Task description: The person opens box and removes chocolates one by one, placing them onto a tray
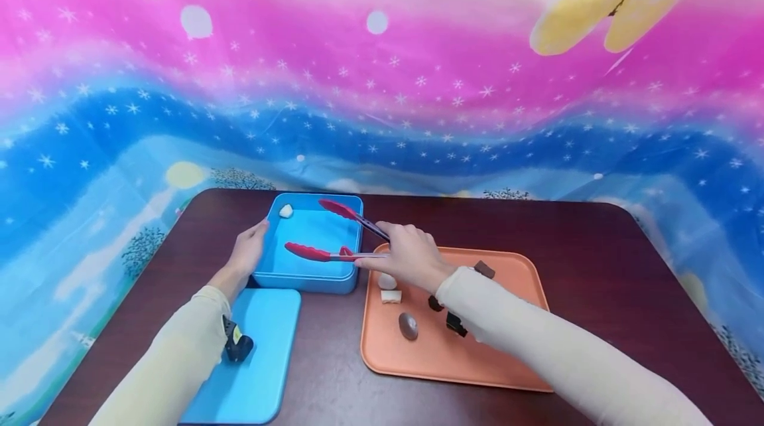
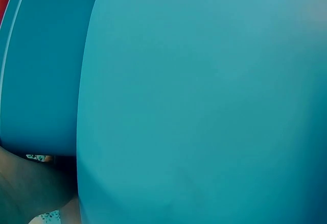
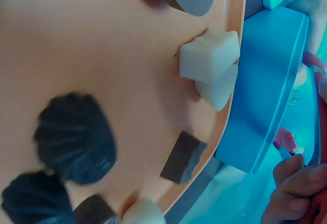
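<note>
My right hand [image 1: 412, 257] grips a pair of red-tipped tongs [image 1: 310, 253], whose two arms stand spread over the blue box [image 1: 334, 284] with nothing between the tips. Inside that box, a small white piece [image 1: 286, 211] lies in the far left corner. My left hand [image 1: 246, 252] touches the box's left outer wall, fingers extended along it near the rim. In the right wrist view, fingers [image 3: 296, 185] wrap the tongs' handle beyond the tray edge. Only a small part of the left hand [image 2: 30, 188] shows in the left wrist view, beside the box wall.
An orange tray [image 1: 477, 373] right of the box bears a brown oval piece [image 1: 408, 326], a white block [image 1: 390, 296], dark shell-shaped pieces [image 3: 76, 137] and a brown block [image 1: 484, 270]. A flat blue lid [image 1: 268, 359] lies in front of the box, under the left forearm.
</note>
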A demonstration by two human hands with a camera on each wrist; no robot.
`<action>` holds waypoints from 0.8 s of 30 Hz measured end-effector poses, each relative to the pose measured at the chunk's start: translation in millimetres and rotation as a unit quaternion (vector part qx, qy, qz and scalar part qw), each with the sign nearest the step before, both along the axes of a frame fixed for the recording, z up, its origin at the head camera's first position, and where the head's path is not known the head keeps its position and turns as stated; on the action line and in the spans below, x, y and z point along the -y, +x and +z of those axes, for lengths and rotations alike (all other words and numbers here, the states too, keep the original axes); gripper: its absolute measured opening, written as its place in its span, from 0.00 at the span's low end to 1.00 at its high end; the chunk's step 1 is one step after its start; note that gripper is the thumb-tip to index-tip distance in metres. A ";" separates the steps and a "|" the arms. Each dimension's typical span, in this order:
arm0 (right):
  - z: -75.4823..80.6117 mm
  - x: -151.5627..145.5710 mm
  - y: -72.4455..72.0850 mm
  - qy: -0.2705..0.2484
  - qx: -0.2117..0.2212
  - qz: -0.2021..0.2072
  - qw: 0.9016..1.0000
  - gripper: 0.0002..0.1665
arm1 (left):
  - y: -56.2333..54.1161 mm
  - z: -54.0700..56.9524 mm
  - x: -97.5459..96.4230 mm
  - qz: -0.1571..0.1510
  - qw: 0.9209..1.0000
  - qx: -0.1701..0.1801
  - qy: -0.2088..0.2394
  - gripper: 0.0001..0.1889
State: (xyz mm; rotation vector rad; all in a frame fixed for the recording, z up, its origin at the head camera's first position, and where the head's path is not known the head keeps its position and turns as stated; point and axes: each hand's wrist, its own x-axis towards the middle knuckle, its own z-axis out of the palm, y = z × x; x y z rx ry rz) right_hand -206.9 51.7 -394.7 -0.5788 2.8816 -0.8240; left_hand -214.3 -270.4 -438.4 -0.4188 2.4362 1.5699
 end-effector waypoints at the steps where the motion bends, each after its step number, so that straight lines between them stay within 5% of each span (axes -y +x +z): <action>1: 0.1 2.6 -0.9 0.003 0.001 0.000 1.000 0.53 | -0.4 0.8 -0.4 0.000 1.000 -0.001 0.001 0.34; 13: -3.1 35.9 -14.1 0.063 -0.028 0.017 0.997 0.49 | -1.7 2.5 0.4 -0.002 1.000 0.000 -0.003 0.35; 24: -4.8 57.2 -17.8 0.162 -0.119 0.047 0.978 0.36 | -1.6 -2.7 0.5 -0.002 1.000 0.006 -0.004 0.35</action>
